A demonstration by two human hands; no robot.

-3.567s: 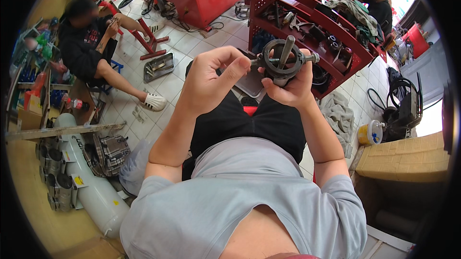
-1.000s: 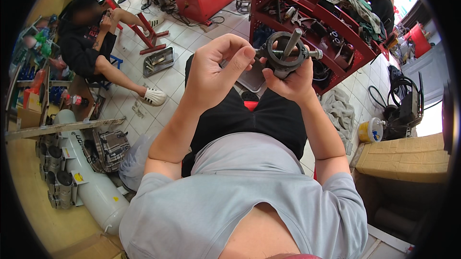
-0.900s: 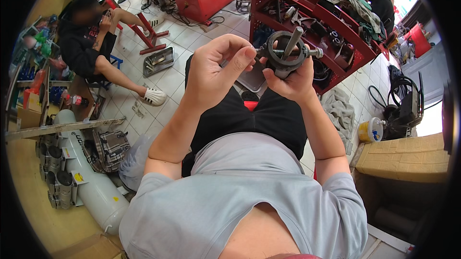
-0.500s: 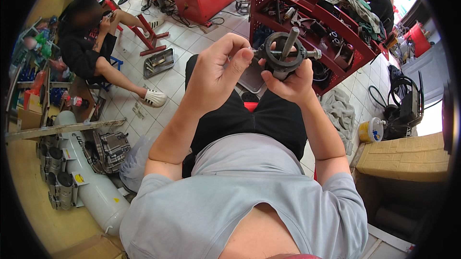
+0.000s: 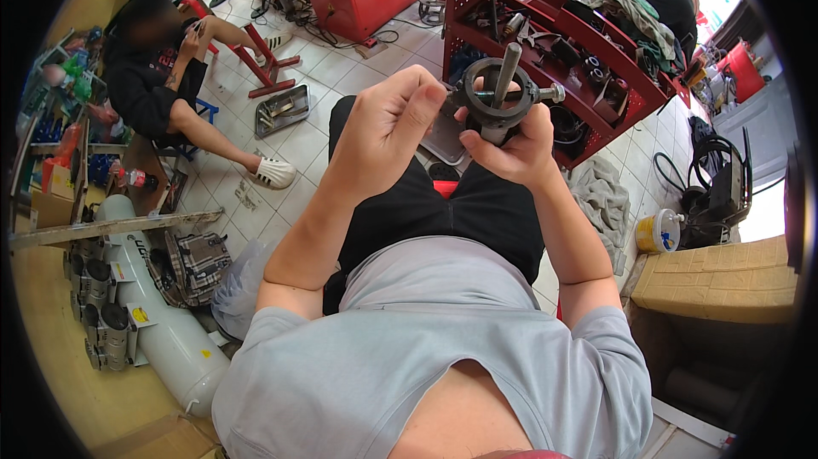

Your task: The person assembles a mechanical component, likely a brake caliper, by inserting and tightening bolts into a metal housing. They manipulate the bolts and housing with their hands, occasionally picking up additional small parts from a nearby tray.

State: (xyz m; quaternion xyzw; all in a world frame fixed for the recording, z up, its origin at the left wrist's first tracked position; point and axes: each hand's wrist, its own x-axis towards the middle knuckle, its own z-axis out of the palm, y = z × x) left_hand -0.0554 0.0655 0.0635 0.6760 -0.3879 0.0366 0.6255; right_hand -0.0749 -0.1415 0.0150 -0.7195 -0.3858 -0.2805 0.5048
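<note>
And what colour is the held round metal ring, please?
The ring is dark grey in head view.

Pictured from above, you wear a pale grey-blue shirt (image 5: pixel 375 365), plain and softly creased, its left sleeve (image 5: pixel 277 331) ending above the elbow toward half past seven, its right sleeve (image 5: pixel 601 335) toward four o'clock. The neckline (image 5: pixel 464 361) curves open at six o'clock. Black trousers (image 5: pixel 443 225) cover your lap at centre; left hand (image 5: pixel 388 131) and right hand (image 5: pixel 515 140) are bare.
</note>
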